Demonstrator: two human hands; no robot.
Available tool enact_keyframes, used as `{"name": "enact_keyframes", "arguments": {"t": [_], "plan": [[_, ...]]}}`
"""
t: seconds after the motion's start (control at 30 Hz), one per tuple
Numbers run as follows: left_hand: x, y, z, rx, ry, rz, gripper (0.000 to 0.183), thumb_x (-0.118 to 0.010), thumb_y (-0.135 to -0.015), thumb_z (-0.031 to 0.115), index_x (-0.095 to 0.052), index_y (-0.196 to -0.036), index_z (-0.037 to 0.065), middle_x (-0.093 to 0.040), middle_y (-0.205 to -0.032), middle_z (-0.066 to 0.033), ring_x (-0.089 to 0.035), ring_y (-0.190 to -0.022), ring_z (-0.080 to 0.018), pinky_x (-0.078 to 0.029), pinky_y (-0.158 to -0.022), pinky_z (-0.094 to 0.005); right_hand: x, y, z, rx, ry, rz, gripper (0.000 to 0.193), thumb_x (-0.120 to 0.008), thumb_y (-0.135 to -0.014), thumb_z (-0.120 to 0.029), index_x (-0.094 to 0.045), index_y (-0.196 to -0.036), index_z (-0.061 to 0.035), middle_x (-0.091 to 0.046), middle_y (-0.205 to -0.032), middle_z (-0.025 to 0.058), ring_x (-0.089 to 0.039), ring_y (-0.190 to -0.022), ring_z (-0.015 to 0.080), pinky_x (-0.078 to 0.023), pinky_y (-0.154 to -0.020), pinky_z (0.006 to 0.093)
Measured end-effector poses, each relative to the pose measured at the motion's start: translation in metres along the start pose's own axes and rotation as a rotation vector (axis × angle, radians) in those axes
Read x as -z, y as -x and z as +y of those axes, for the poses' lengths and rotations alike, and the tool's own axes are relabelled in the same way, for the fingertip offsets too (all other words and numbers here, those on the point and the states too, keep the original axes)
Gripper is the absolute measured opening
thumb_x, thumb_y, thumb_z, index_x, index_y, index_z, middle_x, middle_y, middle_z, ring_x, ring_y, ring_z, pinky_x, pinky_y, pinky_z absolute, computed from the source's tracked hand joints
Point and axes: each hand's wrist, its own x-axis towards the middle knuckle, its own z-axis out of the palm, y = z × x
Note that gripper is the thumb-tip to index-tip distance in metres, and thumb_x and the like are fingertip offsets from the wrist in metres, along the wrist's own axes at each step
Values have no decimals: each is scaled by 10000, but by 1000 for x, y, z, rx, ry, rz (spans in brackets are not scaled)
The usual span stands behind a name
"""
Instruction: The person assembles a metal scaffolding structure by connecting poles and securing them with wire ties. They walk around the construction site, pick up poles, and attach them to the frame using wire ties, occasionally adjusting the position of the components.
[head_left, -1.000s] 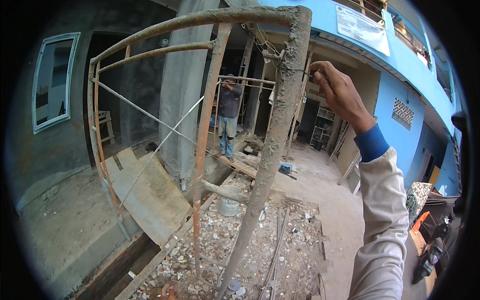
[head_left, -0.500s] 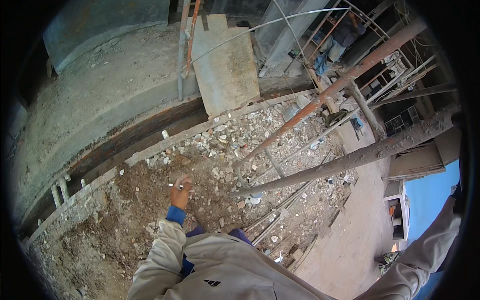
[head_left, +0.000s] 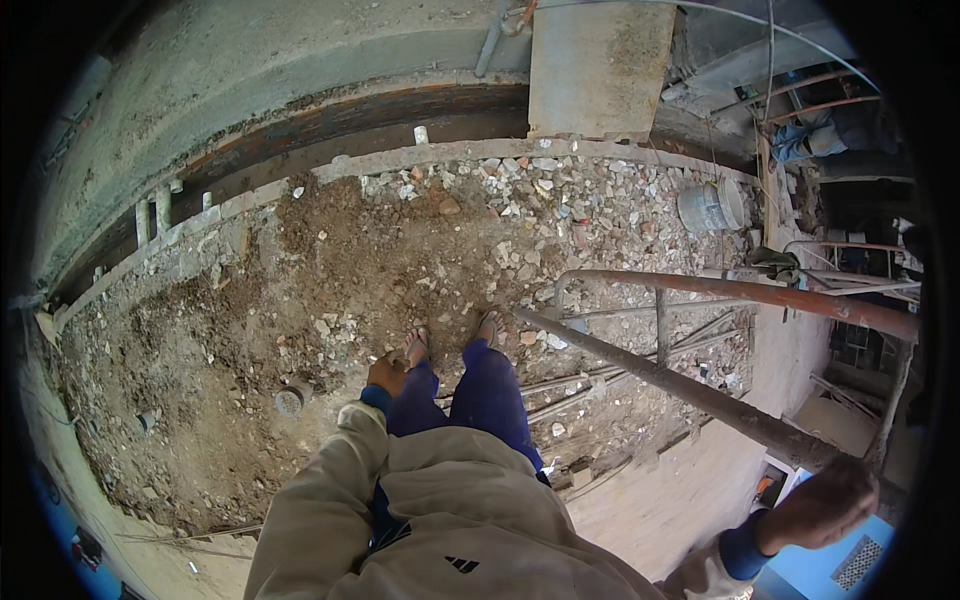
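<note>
My left hand (head_left: 386,372) hangs beside my left thigh, its fingers curled. Any thin white stick in them is hidden from this angle. My right hand (head_left: 822,503) is raised at the lower right, closed like a fist. It overlaps the end of a mud-caked pole (head_left: 690,388); whether it grips the pole or is only in front of it, I cannot tell. Under me my feet, in sandals, stand on soil and broken rubble (head_left: 520,235). A rusty red-brown tube frame (head_left: 740,287) slants above the ground on the right, beside the pole.
A grey bucket (head_left: 712,207) lies tipped on the rubble. Across the trench (head_left: 465,125) lies a board (head_left: 600,70). White pipe stubs (head_left: 162,208) stick up along the trench's edge. Thin rods lie on the ground to my right. Another person's legs (head_left: 808,138) show at the far right.
My left hand, which showed a thin white cigarette-like stick between its fingers, has dropped back to my thigh. My right hand has come into view. The whole view has turned and tilted down.
</note>
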Motion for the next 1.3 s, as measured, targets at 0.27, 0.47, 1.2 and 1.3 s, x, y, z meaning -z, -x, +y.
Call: {"name": "enact_keyframes", "arguments": {"t": [0.27,0.47,1.2,1.3], "plan": [[-66,18,-41,165,-368,81,605,-617,-916,358,-477,-1430,72,-651,-1236,-258,-628,-1112,-460,-491,-981,-508,-221,441,339,-1416,100,-1354,302,-631,-977,-305,-676,-1062,-19,-698,-821,55,-654,-691,113,-506,-598,279],[-121,-17,-72,284,-469,122,744,-689,-859,326,-393,-1499,90,-585,-1337,-266,-519,-1282,-437,-439,-1059,-508,-273,730,526,-1623,200,-1452,290,-594,-944,-270,-692,-1006,-5,-728,-861,144,-688,-727,246,-529,-642,377],[-121,-26,-95,332,-264,266,590,-713,-863,270,-524,-1383,67,-632,-1314,-177,-576,-1236,-384,-464,-1035,-476,-308,779,487,-793,599,-1233,312,-568,-955,-270,-599,-1162,-39,-713,-977,217,-683,-907,420,-501,-834,535],[-130,-36,-85,135,-101,311,499,-700,-905,259,-555,-1331,44,-661,-1278,-156,-624,-1189,-360,-500,-995,-445,-296,670,412,-739,557,-1092,242,-581,-957,-266,-635,-1078,-63,-723,-887,177,-698,-814,388,-530,-735,488]]}}
